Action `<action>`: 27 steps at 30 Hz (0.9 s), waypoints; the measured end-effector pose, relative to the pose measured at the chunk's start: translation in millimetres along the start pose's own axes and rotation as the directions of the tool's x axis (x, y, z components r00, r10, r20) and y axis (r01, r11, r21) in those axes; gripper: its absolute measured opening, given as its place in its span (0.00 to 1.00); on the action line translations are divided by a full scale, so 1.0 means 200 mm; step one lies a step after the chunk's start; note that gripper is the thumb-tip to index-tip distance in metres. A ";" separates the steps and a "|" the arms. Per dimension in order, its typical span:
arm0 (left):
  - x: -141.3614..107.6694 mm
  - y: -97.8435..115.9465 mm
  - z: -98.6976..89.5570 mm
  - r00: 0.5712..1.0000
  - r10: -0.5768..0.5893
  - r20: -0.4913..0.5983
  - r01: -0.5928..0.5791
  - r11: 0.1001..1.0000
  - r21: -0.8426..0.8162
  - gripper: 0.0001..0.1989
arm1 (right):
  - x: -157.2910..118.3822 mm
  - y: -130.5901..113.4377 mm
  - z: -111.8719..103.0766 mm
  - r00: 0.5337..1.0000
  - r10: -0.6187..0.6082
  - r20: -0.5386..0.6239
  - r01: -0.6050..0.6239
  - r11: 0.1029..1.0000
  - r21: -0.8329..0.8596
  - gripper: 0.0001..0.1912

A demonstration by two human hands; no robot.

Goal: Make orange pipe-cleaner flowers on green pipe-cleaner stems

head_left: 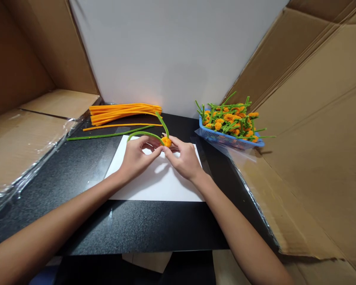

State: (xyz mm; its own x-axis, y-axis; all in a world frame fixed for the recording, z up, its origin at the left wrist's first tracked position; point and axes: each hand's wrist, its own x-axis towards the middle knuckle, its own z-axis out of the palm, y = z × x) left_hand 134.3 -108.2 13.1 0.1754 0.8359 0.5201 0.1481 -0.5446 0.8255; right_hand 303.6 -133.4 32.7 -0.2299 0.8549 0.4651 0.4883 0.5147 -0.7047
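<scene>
Between my two hands, above a white sheet of paper [163, 186], is a small orange pipe-cleaner pumpkin [166, 142]. A green pipe cleaner [145, 133] is attached to it; one end arches left over my fingers and the other sticks up. My left hand [141, 154] is closed, thumb and fingertips at the pumpkin's left side where the green stem meets it. My right hand [182, 156] is closed too, pinching the pumpkin from the right and below. The far fingers of both hands are partly hidden.
A bundle of orange pipe cleaners [121, 113] lies at the back left, with a loose green pipe cleaner [106, 135] before it. At the back right, a blue basket [225, 138] holds several orange-and-green pieces. Cardboard walls [320, 130] flank the black table [154, 229].
</scene>
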 end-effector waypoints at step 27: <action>0.02 0.02 0.00 0.995 0.069 0.075 -0.059 0.990 -0.130 0.11 | -0.03 0.00 0.05 0.998 -0.050 -0.042 0.044 0.989 -0.141 0.18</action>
State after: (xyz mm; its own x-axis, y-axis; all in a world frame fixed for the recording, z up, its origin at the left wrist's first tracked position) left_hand 134.5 -107.4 18.2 0.2574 0.7889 0.5580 0.0094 -0.5795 0.8149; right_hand 297.3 -137.3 25.3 -0.2186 0.8246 0.5218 0.5917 0.5372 -0.6011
